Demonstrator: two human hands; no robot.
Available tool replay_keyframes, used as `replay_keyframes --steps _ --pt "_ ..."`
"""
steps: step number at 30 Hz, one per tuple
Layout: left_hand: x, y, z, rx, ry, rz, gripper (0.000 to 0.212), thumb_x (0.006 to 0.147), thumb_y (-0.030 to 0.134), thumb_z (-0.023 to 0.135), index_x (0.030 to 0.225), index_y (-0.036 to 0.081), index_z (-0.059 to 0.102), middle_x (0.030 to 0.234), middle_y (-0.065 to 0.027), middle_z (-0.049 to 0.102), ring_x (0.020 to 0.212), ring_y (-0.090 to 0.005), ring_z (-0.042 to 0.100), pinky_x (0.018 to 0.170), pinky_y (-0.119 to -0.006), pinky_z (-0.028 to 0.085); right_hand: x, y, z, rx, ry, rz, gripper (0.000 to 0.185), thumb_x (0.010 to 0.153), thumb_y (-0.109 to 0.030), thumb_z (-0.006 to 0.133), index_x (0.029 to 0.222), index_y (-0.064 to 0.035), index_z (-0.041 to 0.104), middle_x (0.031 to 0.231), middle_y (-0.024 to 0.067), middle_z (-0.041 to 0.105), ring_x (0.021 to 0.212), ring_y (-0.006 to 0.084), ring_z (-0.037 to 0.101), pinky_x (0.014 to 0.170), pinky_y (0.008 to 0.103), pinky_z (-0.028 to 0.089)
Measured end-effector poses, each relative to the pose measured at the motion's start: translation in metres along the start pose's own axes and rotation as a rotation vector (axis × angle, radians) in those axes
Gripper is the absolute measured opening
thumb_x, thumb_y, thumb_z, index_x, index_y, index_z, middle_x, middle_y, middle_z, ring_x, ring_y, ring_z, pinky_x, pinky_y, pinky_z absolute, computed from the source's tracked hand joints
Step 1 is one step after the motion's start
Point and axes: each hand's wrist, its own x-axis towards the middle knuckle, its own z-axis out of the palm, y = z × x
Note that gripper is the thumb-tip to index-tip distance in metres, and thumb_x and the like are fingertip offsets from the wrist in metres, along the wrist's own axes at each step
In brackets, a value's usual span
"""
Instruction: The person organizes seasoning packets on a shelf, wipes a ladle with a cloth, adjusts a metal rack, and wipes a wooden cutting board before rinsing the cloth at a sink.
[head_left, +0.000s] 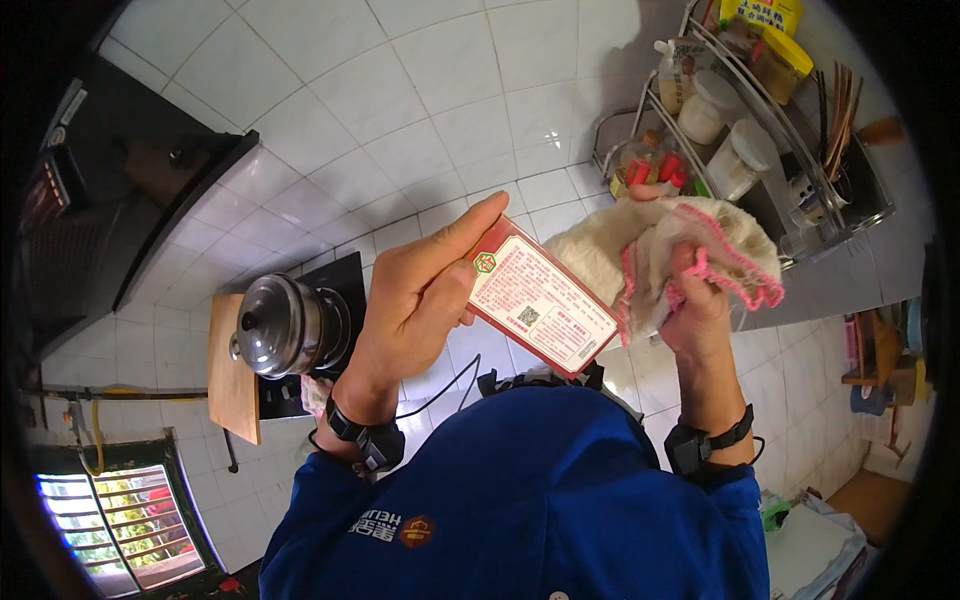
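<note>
My left hand grips one end of a flat red box, its thumb and fingers around the edge. A cream panel with printed writing and a square code faces up at me. In my right hand is a bunched cream cloth with pink stitched edging. Part of the cloth hangs beside the far right side of the box; whether it touches the box I cannot tell. The cloth hides some of the right fingers. Both wrists wear black straps with small devices.
A lidded steel pot stands on a black stove at left, near a wooden board. A dark range hood juts out above. At right, a metal rack holds jars, bottles and chopsticks.
</note>
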Motion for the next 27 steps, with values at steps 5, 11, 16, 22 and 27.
replay_keyframes --steps 5,11,16,22,27 --pt "-0.002 -0.001 -0.004 -0.005 -0.015 0.014 0.047 0.088 0.005 0.039 0.133 -0.002 0.047 0.079 -0.0051 0.063 0.057 -0.0049 0.049 0.052 -0.02 0.043 0.007 -0.013 0.006 -0.043 -0.004 -0.028 0.073 0.072 -0.042 0.074 0.127 0.0006 0.049 0.132 0.0154 0.048 0.117 0.0232 0.051 0.099 0.0376 0.042" --pt "-0.004 0.003 -0.002 -0.032 0.008 -0.027 0.046 0.088 0.006 0.039 0.133 -0.002 0.047 0.079 -0.0041 0.063 0.057 -0.0044 0.048 0.053 -0.02 0.043 0.005 -0.017 0.012 -0.024 -0.045 -0.006 0.07 0.074 -0.041 0.073 0.126 0.0004 0.05 0.133 0.0174 0.047 0.116 0.0223 0.051 0.098 0.0363 0.043" --pt "-0.008 0.005 -0.001 -0.09 0.021 -0.121 0.047 0.089 0.007 0.038 0.134 -0.001 0.047 0.078 -0.0018 0.062 0.057 -0.0034 0.046 0.052 -0.019 0.041 0.004 -0.014 0.012 -0.033 -0.09 0.007 0.062 0.076 -0.04 0.072 0.121 -0.0015 0.053 0.134 0.0192 0.047 0.114 0.022 0.052 0.096 0.0355 0.044" --pt "-0.012 0.003 0.002 -0.174 0.071 -0.182 0.047 0.09 0.009 0.036 0.134 -0.002 0.046 0.075 -0.0009 0.06 0.057 -0.0024 0.046 0.052 -0.018 0.039 0.003 -0.011 0.018 -0.037 -0.161 -0.042 0.059 0.079 -0.04 0.071 0.12 -0.0014 0.053 0.13 0.0184 0.05 0.112 0.022 0.053 0.093 0.0344 0.045" --pt "-0.014 0.003 0.002 -0.193 0.076 -0.193 0.046 0.091 0.01 0.035 0.134 -0.003 0.046 0.074 -0.0007 0.059 0.057 -0.0023 0.045 0.052 -0.018 0.038 -0.004 -0.009 0.022 0.007 -0.151 0.038 0.057 0.08 -0.04 0.07 0.119 -0.0017 0.054 0.129 0.0176 0.051 0.109 0.0214 0.055 0.09 0.0331 0.047"
